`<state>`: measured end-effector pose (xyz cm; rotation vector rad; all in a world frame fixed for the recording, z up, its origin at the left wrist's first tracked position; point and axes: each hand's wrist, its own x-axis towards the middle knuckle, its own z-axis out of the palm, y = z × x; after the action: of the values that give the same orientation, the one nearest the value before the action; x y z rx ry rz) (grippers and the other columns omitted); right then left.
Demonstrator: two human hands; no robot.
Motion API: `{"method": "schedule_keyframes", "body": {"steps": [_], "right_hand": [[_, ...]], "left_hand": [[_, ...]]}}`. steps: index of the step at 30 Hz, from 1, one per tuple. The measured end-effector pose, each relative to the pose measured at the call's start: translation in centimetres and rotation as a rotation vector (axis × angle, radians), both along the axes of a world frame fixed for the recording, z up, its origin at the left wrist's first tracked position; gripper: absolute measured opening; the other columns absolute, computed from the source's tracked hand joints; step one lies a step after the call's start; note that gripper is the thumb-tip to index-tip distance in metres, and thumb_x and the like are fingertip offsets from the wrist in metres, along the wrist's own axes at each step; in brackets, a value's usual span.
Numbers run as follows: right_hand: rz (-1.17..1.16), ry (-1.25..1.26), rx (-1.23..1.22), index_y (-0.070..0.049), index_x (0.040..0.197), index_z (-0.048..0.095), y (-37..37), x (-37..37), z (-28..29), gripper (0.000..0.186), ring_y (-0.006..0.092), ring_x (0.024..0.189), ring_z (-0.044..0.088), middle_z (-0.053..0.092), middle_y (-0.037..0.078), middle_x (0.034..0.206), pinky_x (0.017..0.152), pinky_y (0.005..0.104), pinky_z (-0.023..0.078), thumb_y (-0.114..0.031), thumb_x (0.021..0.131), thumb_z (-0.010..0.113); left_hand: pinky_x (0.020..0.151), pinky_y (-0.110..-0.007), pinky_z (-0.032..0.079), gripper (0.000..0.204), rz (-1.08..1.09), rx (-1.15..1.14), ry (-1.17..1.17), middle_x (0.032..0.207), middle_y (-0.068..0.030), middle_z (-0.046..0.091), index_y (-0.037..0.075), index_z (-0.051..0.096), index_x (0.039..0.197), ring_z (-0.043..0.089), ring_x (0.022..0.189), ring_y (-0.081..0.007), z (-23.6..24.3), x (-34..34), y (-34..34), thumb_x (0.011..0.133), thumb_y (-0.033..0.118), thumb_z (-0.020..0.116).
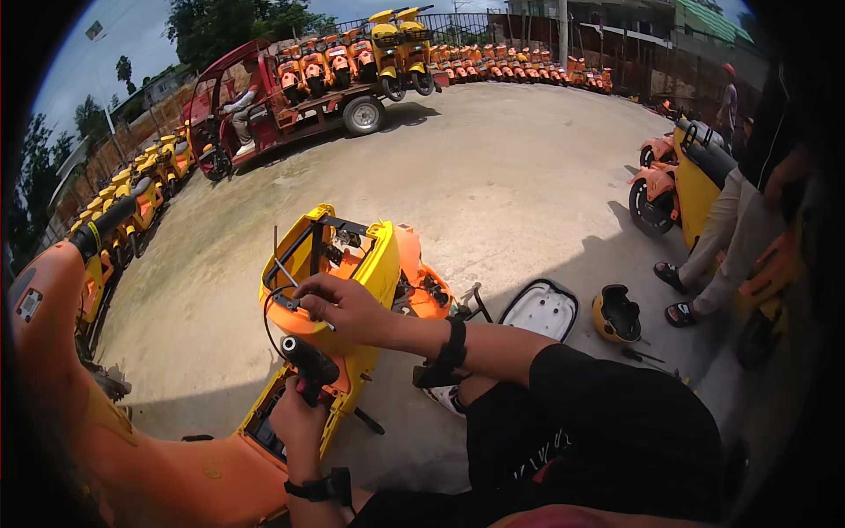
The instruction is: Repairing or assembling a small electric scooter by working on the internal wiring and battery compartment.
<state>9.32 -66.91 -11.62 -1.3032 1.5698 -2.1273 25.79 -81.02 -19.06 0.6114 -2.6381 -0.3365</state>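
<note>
An orange-and-yellow scooter (211, 466) stands in front of me, its yellow body frame (385, 260) opened up. My left hand (297, 421) grips a black power drill (310, 361) with a silver chuck. My right hand (339, 306) is closed around a thin metal rod-like tool (282, 268) at the orange top panel (299, 321) of the opened body, a black cable looping beside it. Its exact tip is hidden. A detached orange part (427, 295) with black fittings lies just behind.
A white-lined seat shell (537, 312), yellow helmet (616, 312) and loose tools (642, 356) lie right on the concrete (510, 194). A person in sandals (722, 238) stands by scooters (687, 194) at right. A red cargo tricycle (246, 123) carries scooters behind; scooter rows line the yard.
</note>
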Motion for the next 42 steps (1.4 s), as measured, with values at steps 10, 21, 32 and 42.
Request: {"method": "schedule_keyframes", "body": {"steps": [10, 21, 32, 42], "right_hand": [[0.158, 0.076, -0.101, -0.001, 0.1, 0.057, -5.0, 3.2, -2.2, 0.016, 0.0171, 0.08, 0.063, 0.065, 0.006, 0.085, 0.075, 0.0305, 0.049, -0.016, 0.096, 0.055], [0.366, -0.083, 0.034, -0.001, 0.1, 0.053, -7.0, 3.8, -5.5, 0.025, 0.0139, 0.067, 0.063, 0.062, 0.005, 0.076, 0.064, 0.0287, 0.049, -0.025, 0.101, 0.046], [0.442, -0.07, 0.003, -0.001, 0.1, 0.051, -5.5, 1.7, -5.2, 0.024, 0.015, 0.066, 0.064, 0.061, 0.006, 0.073, 0.064, 0.0295, 0.05, -0.023, 0.103, 0.042], [0.34, 0.08, 0.071, 0.0, 0.095, 0.059, -5.0, 1.1, -4.6, 0.027, 0.0168, 0.081, 0.062, 0.066, 0.009, 0.086, 0.077, 0.0322, 0.049, -0.024, 0.099, 0.048]], "left_hand": [[0.076, -0.046, 0.053, 0.054, 0.011, 0.101, -0.306, 0.092, -0.0198, 0.07, 0.01, 0.061, 0.12, 0.068, 0.086, -0.0372, 2.5, 3.4, 1.0, 0.075, 0.038, 0.076], [0.077, -0.046, 0.053, 0.062, 0.051, 0.092, -0.53, 0.096, -0.0189, 0.07, 0.011, 0.056, 0.126, 0.068, 0.087, -0.0366, 1.0, 3.2, -0.3, 0.074, 0.035, 0.077], [0.07, -0.045, 0.051, 0.05, 0.007, 0.159, -0.301, 0.082, -0.0156, 0.067, 0.012, 0.058, 0.104, 0.064, 0.081, -0.039, -0.4, 1.6, 0.0, 0.057, 0.012, 0.073], [0.072, -0.044, 0.051, 0.051, 0.003, 0.183, -0.265, 0.085, -0.0169, 0.067, 0.009, 0.059, 0.107, 0.064, 0.083, -0.0391, 0.1, 1.2, 0.5, 0.058, 0.015, 0.073]]}}
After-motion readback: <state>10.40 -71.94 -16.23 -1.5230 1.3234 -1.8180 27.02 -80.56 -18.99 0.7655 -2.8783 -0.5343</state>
